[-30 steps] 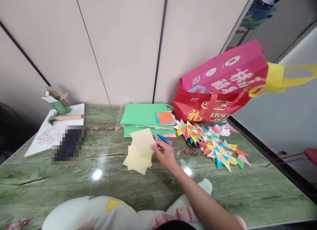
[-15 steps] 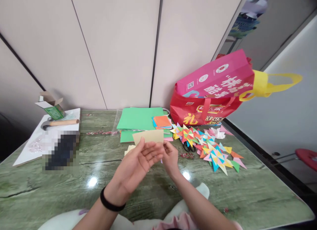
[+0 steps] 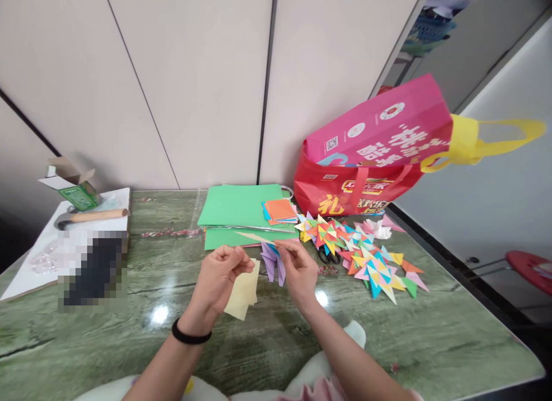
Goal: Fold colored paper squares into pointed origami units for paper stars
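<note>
My right hand (image 3: 301, 270) pinches a thin cream paper (image 3: 255, 238), seen nearly edge-on above the table. Beside it my left hand (image 3: 225, 274), with a black band at the wrist, has its fingers curled together; whatever they may hold is hidden. Cream sheets (image 3: 242, 291) lie on the table just right of my left hand. A purple folded paper piece (image 3: 269, 259) with some blue shows beneath the held paper, partly behind my right hand.
Green paper (image 3: 239, 205) and orange squares (image 3: 280, 210) lie behind my hands. Folded paper stars (image 3: 377, 274) and a red bag (image 3: 321, 188) are at the right. A hammer (image 3: 97, 216), an opened box (image 3: 80, 195) and a white board (image 3: 26, 271) stand or lie left.
My left hand has turned and its spread fingers have curled in. The cream paper has tilted from facing me to nearly edge-on, and the purple piece and cream sheets are more exposed.
</note>
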Demonstrator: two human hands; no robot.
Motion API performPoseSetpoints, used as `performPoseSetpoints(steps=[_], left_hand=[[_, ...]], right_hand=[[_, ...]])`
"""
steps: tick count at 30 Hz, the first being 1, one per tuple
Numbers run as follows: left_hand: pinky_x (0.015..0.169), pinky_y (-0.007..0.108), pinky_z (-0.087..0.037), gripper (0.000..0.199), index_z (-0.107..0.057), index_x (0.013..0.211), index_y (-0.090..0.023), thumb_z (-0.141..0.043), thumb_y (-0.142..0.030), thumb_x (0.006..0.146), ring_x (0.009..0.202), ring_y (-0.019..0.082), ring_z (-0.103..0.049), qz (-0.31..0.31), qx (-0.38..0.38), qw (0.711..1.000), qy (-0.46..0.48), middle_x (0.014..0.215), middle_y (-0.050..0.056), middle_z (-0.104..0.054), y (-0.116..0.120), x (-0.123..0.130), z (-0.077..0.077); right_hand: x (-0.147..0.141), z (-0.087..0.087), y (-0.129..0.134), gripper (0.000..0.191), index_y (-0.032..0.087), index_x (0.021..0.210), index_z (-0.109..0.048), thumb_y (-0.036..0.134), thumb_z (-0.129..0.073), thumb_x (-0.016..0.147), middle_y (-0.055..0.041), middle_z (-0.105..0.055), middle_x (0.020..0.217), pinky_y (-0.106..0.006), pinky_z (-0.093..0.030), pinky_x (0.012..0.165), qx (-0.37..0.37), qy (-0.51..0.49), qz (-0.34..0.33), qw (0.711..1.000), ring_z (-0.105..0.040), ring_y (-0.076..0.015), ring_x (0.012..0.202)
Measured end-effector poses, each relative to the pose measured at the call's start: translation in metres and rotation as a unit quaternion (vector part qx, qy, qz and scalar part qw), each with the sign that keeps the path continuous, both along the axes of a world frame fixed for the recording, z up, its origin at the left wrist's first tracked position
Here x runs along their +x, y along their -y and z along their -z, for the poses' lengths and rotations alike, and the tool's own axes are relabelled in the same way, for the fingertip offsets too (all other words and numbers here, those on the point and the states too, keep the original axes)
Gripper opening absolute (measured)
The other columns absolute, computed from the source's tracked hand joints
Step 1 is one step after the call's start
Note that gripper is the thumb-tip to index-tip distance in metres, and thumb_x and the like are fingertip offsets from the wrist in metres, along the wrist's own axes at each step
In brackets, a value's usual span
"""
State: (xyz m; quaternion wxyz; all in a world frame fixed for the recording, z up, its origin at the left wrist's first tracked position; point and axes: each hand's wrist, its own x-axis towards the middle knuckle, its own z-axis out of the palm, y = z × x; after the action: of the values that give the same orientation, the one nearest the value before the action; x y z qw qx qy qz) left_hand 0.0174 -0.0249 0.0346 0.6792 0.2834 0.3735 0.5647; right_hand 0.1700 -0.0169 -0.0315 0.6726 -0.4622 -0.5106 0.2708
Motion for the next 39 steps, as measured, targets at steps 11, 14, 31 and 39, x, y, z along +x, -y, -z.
performPoseSetpoints(steps=[11, 14, 31, 39], left_hand=[[0.068, 0.027, -0.053, 0.03, -0.066, 0.086, -0.01, -0.061, -0.039, 0.079, 0.077, 0.019, -0.067, 0.01, -0.042, 0.999, 0.019, 0.088, 0.013, -0.072, -0.023, -0.018, 0.01], [0.071, 0.029, -0.053, 0.035, -0.062, 0.104, -0.013, -0.069, -0.029, 0.074, 0.083, 0.021, -0.067, 0.024, -0.028, 0.999, 0.019, 0.097, 0.012, -0.071, -0.023, -0.019, 0.011], [0.062, 0.03, -0.052, 0.04, -0.065, 0.104, -0.013, -0.068, -0.038, 0.072, 0.077, 0.023, -0.067, 0.114, -0.007, 0.993, -0.024, 0.094, 0.013, -0.071, -0.015, -0.01, 0.013], [0.053, 0.025, -0.049, 0.033, -0.068, 0.088, -0.013, -0.079, -0.027, 0.06, 0.058, 0.017, -0.065, 0.068, 0.015, 0.987, -0.146, 0.075, 0.008, -0.073, -0.017, -0.011, 0.022]], right_hand=[[0.004, -0.005, 0.002, 0.03, 0.029, 0.092, -0.069, 0.007, -0.057, 0.077, -0.0061, -0.063, 0.097, -0.048, -0.047, 0.085, 0.182, 0.181, 0.005, 0.966, -0.056, -0.0251, 0.104], [0.004, -0.003, 0.001, 0.035, 0.03, 0.094, -0.069, 0.004, -0.055, 0.077, -0.0048, -0.066, 0.093, -0.046, -0.048, 0.082, 0.191, 0.213, -0.038, 0.957, -0.056, -0.0234, 0.101], [0.0, 0.003, -0.002, 0.029, 0.018, 0.082, -0.059, 0.03, -0.075, 0.062, -0.0018, -0.063, 0.074, -0.025, -0.047, 0.053, -0.117, -0.03, -0.111, 0.986, -0.059, -0.0158, 0.063], [-0.001, 0.0, 0.0, 0.037, 0.018, 0.093, -0.063, 0.03, -0.075, 0.06, -0.005, -0.066, 0.089, -0.028, -0.051, 0.062, -0.119, -0.042, -0.113, 0.986, -0.062, -0.0182, 0.073]])
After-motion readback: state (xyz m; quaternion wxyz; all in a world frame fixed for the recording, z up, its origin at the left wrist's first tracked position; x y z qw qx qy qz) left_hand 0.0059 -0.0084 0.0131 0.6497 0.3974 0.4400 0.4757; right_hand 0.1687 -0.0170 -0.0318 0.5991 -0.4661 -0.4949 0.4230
